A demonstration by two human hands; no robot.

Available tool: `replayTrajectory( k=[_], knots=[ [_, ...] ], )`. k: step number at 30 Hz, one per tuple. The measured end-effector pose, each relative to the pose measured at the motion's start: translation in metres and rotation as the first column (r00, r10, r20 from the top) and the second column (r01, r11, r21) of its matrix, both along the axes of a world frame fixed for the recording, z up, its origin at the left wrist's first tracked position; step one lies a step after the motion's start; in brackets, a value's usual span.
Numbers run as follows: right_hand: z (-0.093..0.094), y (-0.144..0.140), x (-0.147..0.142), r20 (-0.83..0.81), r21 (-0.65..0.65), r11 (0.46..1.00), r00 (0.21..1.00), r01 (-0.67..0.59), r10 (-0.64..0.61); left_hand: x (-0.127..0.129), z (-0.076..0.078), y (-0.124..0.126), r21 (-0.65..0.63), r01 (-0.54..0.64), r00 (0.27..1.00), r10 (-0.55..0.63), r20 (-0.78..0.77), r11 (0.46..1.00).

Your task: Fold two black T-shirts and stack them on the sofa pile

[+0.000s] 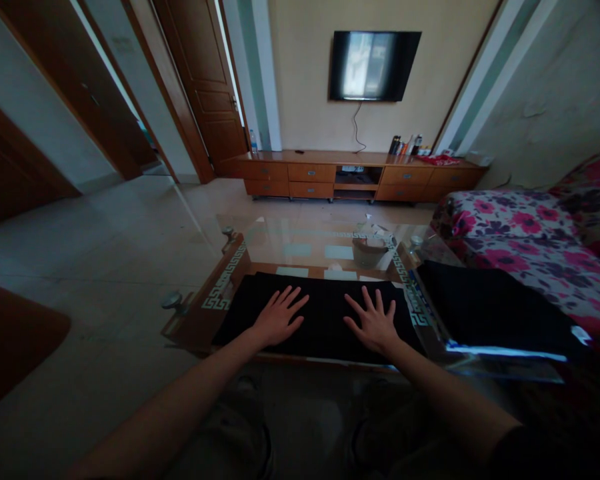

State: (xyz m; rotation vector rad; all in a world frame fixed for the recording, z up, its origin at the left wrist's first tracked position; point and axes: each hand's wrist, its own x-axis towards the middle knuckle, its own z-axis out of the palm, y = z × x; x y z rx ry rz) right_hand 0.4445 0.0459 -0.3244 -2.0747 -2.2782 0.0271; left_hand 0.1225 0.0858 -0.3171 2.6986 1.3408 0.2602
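A dark, flat folded cloth lies across the near part of the glass-topped coffee table. My left hand rests palm down on its left half, fingers spread. On the right half, my right hand lies flat in the same way, its fingers apart. Nothing is held in either hand. To the right of the table's patterned border sits another dark folded cloth, with a pale strip along its near edge and a small white patch at its right corner.
Beyond the folded cloth, a clear bowl-like container stands at the table's far right. A flower-patterned sofa is on the right. A low wooden cabinet with bottles on top runs along the wall under a television.
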Motion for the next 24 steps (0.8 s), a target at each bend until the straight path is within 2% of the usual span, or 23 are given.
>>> replayTrajectory(
  k=[2,5,8,10,12,15,18,20,22,24],
  knots=[
    [0.001,0.0,-0.007,-0.002,-0.002,1.0,1.0,0.002,-0.002,0.01,0.003,-0.006,-0.027,0.073,0.997,-0.073,-0.008,0.997],
    [0.002,-0.003,-0.02,-0.017,-0.008,0.997,0.997,-0.077,0.077,0.029,0.005,-0.016,-0.057,0.195,0.981,-0.196,-0.012,0.979],
    [0.003,-0.004,-0.025,-0.03,-0.009,0.991,0.991,-0.133,0.132,0.038,0.006,-0.02,-0.065,0.221,0.975,-0.221,0.004,0.973],
    [0.004,-0.004,-0.021,-0.036,-0.012,0.99,0.99,-0.138,0.138,0.035,0.006,-0.016,-0.094,0.233,0.972,-0.233,0.017,0.968],
    [0.004,-0.001,-0.01,-0.04,-0.015,0.986,0.986,-0.163,0.162,0.022,0.006,-0.009,-0.119,0.227,0.974,-0.225,0.026,0.967],
    [0.002,0.004,0.019,-0.029,0.002,0.982,0.982,-0.188,0.188,-0.014,0.003,0.004,-0.097,0.148,0.989,-0.148,0.007,0.984],
    [-0.001,0.009,0.053,0.002,0.041,0.992,0.993,-0.122,0.122,-0.061,-0.006,0.015,-0.006,-0.021,0.999,0.021,-0.029,1.0],
    [-0.005,0.011,0.07,0.022,0.073,0.995,0.998,-0.063,0.061,-0.089,-0.013,0.02,0.059,-0.158,0.987,0.16,-0.03,0.986],
    [-0.008,0.012,0.078,0.034,0.097,0.995,0.999,-0.021,0.018,-0.107,-0.019,0.023,0.096,-0.235,0.971,0.239,-0.027,0.967],
    [-0.011,0.013,0.081,0.034,0.095,0.995,0.999,0.007,-0.01,-0.114,-0.023,0.024,0.11,-0.26,0.964,0.264,-0.026,0.959]
  ],
)
